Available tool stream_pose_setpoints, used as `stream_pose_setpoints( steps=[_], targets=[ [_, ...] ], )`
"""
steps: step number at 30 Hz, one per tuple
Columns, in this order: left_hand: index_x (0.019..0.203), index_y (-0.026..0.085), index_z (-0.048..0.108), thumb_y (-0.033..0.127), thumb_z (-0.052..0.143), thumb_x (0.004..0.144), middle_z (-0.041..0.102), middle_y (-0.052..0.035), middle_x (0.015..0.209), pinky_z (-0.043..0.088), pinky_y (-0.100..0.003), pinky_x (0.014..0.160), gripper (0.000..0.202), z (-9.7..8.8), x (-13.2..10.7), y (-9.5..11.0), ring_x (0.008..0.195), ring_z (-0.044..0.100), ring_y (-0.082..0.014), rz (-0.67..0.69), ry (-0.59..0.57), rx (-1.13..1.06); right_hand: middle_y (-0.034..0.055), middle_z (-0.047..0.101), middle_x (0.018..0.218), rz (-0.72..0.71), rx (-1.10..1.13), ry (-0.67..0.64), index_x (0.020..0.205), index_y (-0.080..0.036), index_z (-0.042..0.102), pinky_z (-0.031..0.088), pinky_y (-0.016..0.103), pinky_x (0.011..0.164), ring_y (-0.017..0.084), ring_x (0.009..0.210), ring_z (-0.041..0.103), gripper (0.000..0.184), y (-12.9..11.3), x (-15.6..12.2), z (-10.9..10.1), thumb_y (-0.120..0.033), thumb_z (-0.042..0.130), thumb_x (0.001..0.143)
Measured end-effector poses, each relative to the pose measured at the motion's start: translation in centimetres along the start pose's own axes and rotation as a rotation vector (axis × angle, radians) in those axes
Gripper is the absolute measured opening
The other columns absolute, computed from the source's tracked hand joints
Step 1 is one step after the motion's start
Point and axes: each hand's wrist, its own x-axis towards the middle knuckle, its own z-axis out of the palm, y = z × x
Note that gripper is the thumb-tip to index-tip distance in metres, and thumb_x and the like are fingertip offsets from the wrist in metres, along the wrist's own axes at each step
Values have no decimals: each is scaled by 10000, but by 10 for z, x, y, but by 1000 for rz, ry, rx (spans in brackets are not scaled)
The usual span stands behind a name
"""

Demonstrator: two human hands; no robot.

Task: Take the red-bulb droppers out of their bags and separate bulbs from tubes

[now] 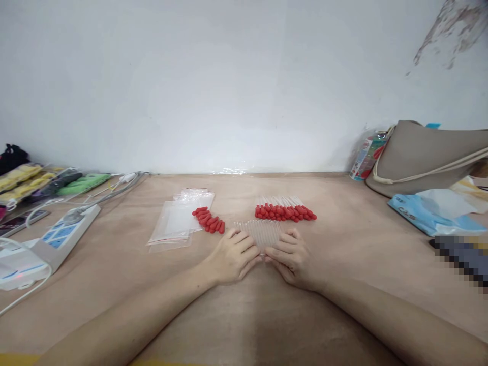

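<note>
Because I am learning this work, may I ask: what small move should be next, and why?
Perhaps the left hand should take one loose red piece lying close by, since the clear tubes between it and the right hand show none.

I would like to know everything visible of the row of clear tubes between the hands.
The row of clear tubes looks like glass or plastic: thin, straight, colourless pieces side by side, roughly pointing away from the person, on or just above the brown table. The left hand and right hand flank it, fingers touching its sides and partly hiding it.
</note>
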Motion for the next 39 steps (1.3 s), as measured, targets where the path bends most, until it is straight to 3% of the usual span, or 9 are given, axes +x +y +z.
stream_pose_setpoints(
  steps=[9,13,15,18,20,23,25,31,39],
  targets=[
    [683,155,522,248,353,875,517,-40,673,334,-327,642,272,-6,-7,-3,660,437,-164,2,4,12,5,504,577,-61,-13,-19,941,-168,609,311,281,599,134,607,387,195,3,-9,-9,-159,442,840],
    [713,157,511,219,298,892,507,-43,684,363,-291,610,285,-21,-22,-23,644,445,-154,-210,69,-52,24,550,640,182,31,80,978,-178,608,362,291,615,138,606,445,216,23,-15,-16,-198,439,844],
    [769,159,536,243,301,900,509,-41,728,383,-269,626,282,-32,-25,-39,670,469,-145,-349,112,-106,35,572,676,325,25,100,954,-176,615,382,299,640,144,628,481,212,31,-15,-16,-214,442,838],
    [782,169,595,320,383,868,495,-36,746,392,-266,673,274,-47,-21,-72,732,492,-154,-577,180,-70,49,607,752,419,-31,68,961,-163,606,397,308,701,163,716,530,228,36,-14,-11,-200,431,820],
    [750,173,624,359,431,829,498,-33,716,389,-272,670,279,-51,-17,-96,744,499,-170,-713,134,-34,56,623,809,476,-80,36,958,-154,590,394,314,731,176,767,548,231,36,-15,-8,-183,428,796],
    [774,177,635,396,462,785,542,-14,670,384,-256,616,279,-47,-14,-126,664,514,-155,-817,-92,-123,39,615,738,570,-130,-11,865,-158,568,383,295,660,175,704,551,170,37,-16,-7,-174,435,761],
    [838,173,625,421,490,751,569,-7,669,379,-243,576,296,-39,-14,-138,625,524,-146,-865,-159,-162,28,602,701,587,-138,-37,802,-169,558,364,277,614,163,662,542,135,38,-16,-7,-169,430,760],
    [823,178,622,462,581,646,607,-16,679,386,-249,577,338,-24,-16,-140,643,558,-170,-900,-205,-160,41,623,784,559,-129,-46,844,-180,583,359,262,640,152,694,548,181,35,-13,-4,-166,412,786],
    [757,184,613,495,509,698,625,-33,734,392,-238,562,333,-40,-17,-147,665,564,-164,-970,-157,-163,50,649,873,582,-148,-99,907,-193,575,330,293,688,185,815,566,211,26,-10,-5,-183,386,813]
  ],
)
